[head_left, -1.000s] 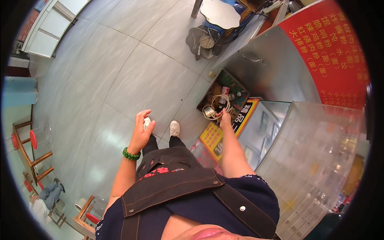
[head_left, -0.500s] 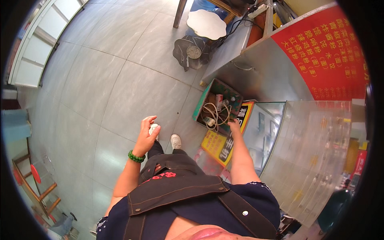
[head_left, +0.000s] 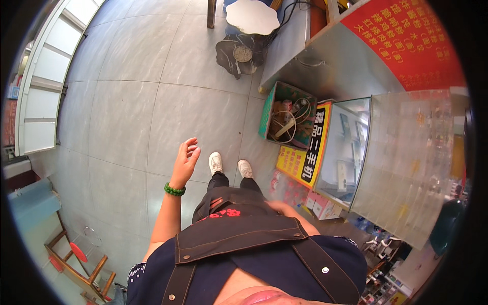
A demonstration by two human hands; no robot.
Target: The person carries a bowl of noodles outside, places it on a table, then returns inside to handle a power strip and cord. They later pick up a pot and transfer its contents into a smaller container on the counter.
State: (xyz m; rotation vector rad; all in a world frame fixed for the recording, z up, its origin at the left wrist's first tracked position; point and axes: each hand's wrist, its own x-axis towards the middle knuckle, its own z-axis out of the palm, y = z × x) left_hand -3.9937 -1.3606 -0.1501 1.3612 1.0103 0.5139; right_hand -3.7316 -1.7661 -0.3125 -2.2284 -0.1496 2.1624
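My left hand [head_left: 186, 163] is held out over the grey tiled floor, fingers loosely spread and nothing in them. A green bead bracelet [head_left: 175, 189] circles its wrist. Close against the right side of my dark apron [head_left: 236, 234] is my right hand [head_left: 277, 206], smeared by motion, its fingers not clear. Ahead of it and to the right stands a green crate [head_left: 266, 113] with a tangled white cable [head_left: 294, 133] and assorted small items inside. Beside the crate leans a yellow and black sign [head_left: 309, 160]. My white shoes [head_left: 215, 161] show just beyond the apron.
A glass display case [head_left: 341, 147] and a translucent panel [head_left: 401, 157] line the right side. Farther off are a metal counter [head_left: 330, 71], a black bag [head_left: 227, 56] and a white scalloped stool top [head_left: 252, 17]. A white-framed panel [head_left: 47, 84] stands at the far left, wooden furniture [head_left: 76, 267] lower left.
My right hand has drawn back from the crate's near edge to beside my apron. My left hand stays raised and open. The view has shifted, with both shoes now fully visible.
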